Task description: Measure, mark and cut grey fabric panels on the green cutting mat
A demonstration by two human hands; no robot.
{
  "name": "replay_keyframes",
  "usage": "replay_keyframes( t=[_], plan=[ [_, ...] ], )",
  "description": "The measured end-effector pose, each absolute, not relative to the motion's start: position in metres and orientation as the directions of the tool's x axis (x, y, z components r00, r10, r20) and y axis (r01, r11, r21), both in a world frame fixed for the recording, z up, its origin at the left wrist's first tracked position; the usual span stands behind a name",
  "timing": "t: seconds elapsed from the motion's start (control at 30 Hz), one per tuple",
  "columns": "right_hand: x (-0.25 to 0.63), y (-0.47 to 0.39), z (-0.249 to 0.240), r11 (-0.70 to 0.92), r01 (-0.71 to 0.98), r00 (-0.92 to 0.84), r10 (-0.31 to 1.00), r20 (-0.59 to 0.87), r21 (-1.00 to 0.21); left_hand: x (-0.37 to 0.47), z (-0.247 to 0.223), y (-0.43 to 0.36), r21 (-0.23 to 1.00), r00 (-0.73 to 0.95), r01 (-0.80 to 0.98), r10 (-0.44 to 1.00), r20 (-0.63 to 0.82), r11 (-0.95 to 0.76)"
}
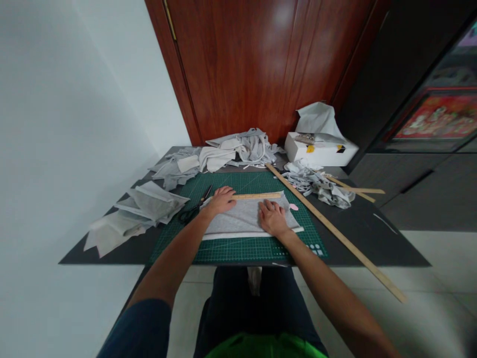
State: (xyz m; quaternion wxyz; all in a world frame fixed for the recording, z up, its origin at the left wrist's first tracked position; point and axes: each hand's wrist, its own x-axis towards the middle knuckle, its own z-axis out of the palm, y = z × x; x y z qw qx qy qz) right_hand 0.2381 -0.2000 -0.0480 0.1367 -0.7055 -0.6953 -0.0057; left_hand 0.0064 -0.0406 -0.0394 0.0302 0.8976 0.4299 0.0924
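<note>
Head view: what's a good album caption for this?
Left hand at one end of a short ruler, right hand on gray fabric lying on a green gridded mat.

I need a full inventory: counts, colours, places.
Table: one, dark, centre
Cutting mat: one, green, on table
Cloth: layers uncountable, grey, on mat
Short ruler: one, tan, cloth's far edge
Scissors: one, black, left of cloth
Oval piece: one, pink, right of cloth
Long strip: one, tan, right of cloth
Shorter strips: two, tan, table's right
Fabric heaps: at least three, grey-white, around mat
Box: one, white, back right
Door: one, reddish-brown, behind
Wall: one, white, left
Cabinet: one, dark, right
Picture: one, red, in cabinet
Floor: one, pale, below
Left hand: one, bare, at ruler's left end
Right hand: one, bare, on cloth
Forearms: two, bare, over near edge
Sleeve: one, navy, lower left
Legs: two, dark-clad, below table
Garment: one, green, bottom centre
</note>
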Motion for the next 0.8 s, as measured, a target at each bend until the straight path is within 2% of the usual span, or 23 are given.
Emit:
replay_keyframes(
  t=[0.13,0.3,0.6,0.67,0.8],
  plan=[
    [0.234,-0.197,-0.049,-0.018,0.983,0.056,0.977,0.205,-0.183,0.007,-0.038,-0.037,0.156,0.591,0.775,0.790,0.163,-0.612],
    [0.234,-0.201,-0.052,-0.013,0.983,0.055,0.972,0.229,-0.183,-0.002,-0.038,-0.058,0.168,0.466,0.840,0.845,0.264,-0.516],
    [0.229,-0.203,-0.056,-0.045,0.981,0.091,0.966,0.241,-0.190,-0.032,-0.018,-0.097,0.020,0.146,0.987,0.948,0.284,-0.158],
    [0.228,-0.204,-0.055,-0.045,0.981,0.089,0.968,0.235,-0.188,-0.036,-0.015,-0.095,0.024,0.045,0.998,0.964,0.264,-0.053],
    [0.228,-0.207,-0.053,-0.047,0.981,0.089,0.971,0.223,-0.187,-0.043,-0.011,-0.075,0.089,-0.071,0.994,0.991,0.116,0.061]
  ],
)
